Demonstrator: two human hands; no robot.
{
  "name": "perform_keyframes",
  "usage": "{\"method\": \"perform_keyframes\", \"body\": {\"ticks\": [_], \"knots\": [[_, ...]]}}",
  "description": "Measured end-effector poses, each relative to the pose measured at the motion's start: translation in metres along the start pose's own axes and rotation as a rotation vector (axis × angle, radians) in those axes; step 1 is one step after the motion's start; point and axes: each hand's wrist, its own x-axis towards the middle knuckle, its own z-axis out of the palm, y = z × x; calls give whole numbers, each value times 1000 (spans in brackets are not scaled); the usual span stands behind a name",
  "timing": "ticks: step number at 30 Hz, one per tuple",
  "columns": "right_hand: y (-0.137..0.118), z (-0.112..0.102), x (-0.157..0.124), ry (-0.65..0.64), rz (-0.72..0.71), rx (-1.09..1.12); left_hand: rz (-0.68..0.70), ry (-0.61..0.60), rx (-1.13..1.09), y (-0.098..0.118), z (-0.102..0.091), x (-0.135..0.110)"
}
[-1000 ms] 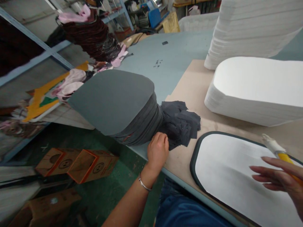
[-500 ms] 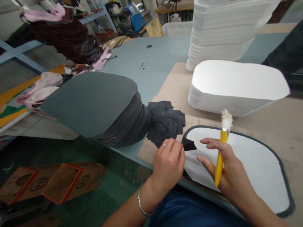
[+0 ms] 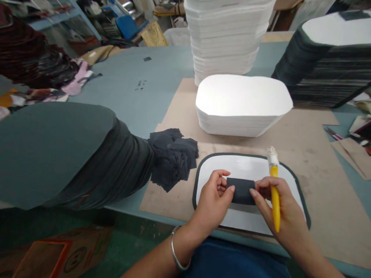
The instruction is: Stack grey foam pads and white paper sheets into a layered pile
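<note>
A small dark fabric piece (image 3: 241, 191), roughly rectangular, is stretched between my two hands. My left hand (image 3: 214, 197) pinches its left end between thumb and fingers. At the right end, my right hand (image 3: 279, 202) pinches it too, while a yellow-handled brush (image 3: 275, 197) stays tucked in the same hand, its whitish bristles pointing up. Beneath the hands lies a white panel (image 3: 214, 164) with rounded corners and a dark border. To the left, a loose heap of similar dark fabric pieces (image 3: 174, 156) touches a tall stack of dark grey sheets (image 3: 58, 150).
A low stack of white panels (image 3: 245, 96) stands behind the work, with a taller white stack (image 3: 226, 38) farther back. Dark-edged panels (image 3: 324, 69) are piled at the right. Brown board (image 3: 327, 154) covers part of the blue-grey table (image 3: 116, 85). Cardboard boxes (image 3: 84, 247) sit below left.
My left hand has brought the dark piece rightward from beside the heap to over the white panel. My right hand has closed on its other end, still keeping the brush. The view has swung right.
</note>
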Motion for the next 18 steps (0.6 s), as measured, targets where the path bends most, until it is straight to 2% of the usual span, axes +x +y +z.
{"method": "perform_keyframes", "body": {"ticks": [4, 8, 12, 18], "knots": [[21, 2, 20, 36, 111, -133, 189, 36, 418, 4, 14, 28], [38, 8, 46, 65, 134, -305, 309, 69, 748, 13, 26, 57], [51, 13, 58, 41, 90, -406, 320, 72, 905, 15, 34, 71], [58, 17, 57, -18, 65, -513, 271, 52, 1021, 16, 38, 72]]}}
